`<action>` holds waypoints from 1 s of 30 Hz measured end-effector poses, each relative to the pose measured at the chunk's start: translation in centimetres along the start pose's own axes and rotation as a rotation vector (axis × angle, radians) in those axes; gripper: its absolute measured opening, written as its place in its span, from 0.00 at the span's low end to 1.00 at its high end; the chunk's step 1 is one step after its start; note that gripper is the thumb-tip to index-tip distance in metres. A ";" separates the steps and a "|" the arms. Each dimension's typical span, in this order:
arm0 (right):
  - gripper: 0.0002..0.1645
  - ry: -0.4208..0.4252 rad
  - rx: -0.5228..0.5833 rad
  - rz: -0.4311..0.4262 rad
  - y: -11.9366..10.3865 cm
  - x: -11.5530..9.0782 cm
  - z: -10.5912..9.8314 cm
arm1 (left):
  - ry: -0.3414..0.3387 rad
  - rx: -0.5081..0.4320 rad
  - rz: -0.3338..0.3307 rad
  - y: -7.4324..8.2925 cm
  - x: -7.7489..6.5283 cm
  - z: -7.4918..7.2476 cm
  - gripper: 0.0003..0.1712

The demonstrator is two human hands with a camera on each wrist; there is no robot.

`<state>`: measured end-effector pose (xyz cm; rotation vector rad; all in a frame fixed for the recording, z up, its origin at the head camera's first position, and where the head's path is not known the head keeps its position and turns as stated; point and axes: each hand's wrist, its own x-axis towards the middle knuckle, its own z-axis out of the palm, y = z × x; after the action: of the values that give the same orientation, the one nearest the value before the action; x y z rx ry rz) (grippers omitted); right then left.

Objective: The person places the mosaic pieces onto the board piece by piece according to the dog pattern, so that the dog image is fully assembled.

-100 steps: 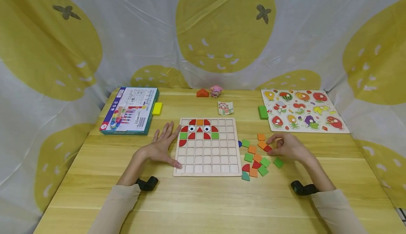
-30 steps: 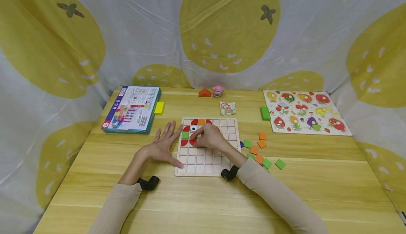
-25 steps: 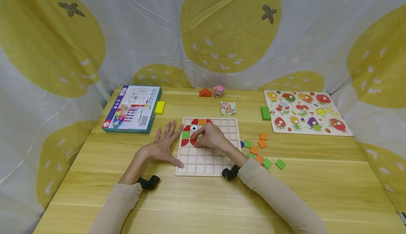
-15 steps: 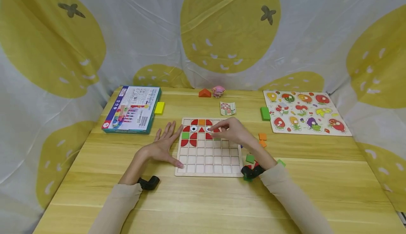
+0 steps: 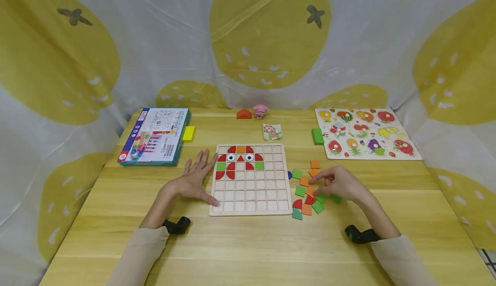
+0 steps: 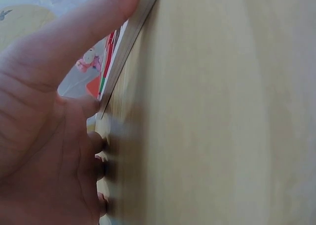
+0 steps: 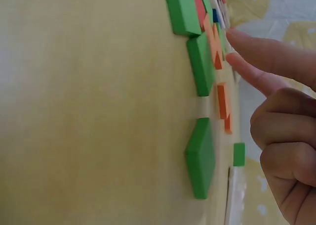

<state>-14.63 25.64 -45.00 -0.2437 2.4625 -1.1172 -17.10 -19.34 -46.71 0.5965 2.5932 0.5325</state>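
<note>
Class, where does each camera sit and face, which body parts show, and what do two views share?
Head: worn on the head, facing forward and down at the board and tiles; left hand, right hand, sleeves show.
Left wrist: on that wrist, facing across the table past the board; left hand only.
Right wrist: on that wrist, facing low across the table toward tiles; right hand only.
Head and left wrist share the pink toy.

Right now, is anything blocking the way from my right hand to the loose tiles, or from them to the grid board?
Nothing visible stands between your right hand and the loose tiles. Toward the grid board, only a blue piece lies by its right edge, and looks too low to block.
</note>
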 end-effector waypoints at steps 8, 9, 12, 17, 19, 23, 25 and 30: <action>0.12 -0.079 0.033 -0.031 0.6 -0.7 1.0 | 0.004 -0.009 0.003 -0.2 -0.1 0.1 0.82; 0.11 -0.085 0.035 -0.037 0.6 -0.6 1.1 | 0.003 -0.006 0.002 -0.2 -0.1 0.1 0.82; 0.12 -0.107 0.049 -0.042 0.5 -0.2 1.3 | 0.004 0.002 0.000 -0.1 -0.1 0.0 0.81; 0.12 -0.052 0.038 -0.027 0.6 0.2 1.0 | 0.008 0.000 0.001 0.0 -0.1 -0.1 0.81; 0.12 -0.012 0.025 -0.005 0.6 0.2 0.8 | 0.005 -0.005 0.003 0.0 -0.1 -0.1 0.81; 0.15 -0.003 -0.014 0.009 0.5 0.1 0.6 | -0.001 -0.004 0.002 0.1 -0.1 -0.1 0.81; 0.15 -0.014 -0.038 0.002 0.4 0.1 0.6 | -0.003 -0.003 -0.005 0.1 -0.2 -0.1 0.82; 0.12 -0.015 -0.137 -0.049 0.0 0.3 0.9 | 0.000 -0.001 -0.011 -0.1 -0.1 -0.1 0.82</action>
<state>-14.49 24.96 -45.55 -0.3539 2.5350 -0.9638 -17.05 -19.48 -46.62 0.5819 2.5944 0.5305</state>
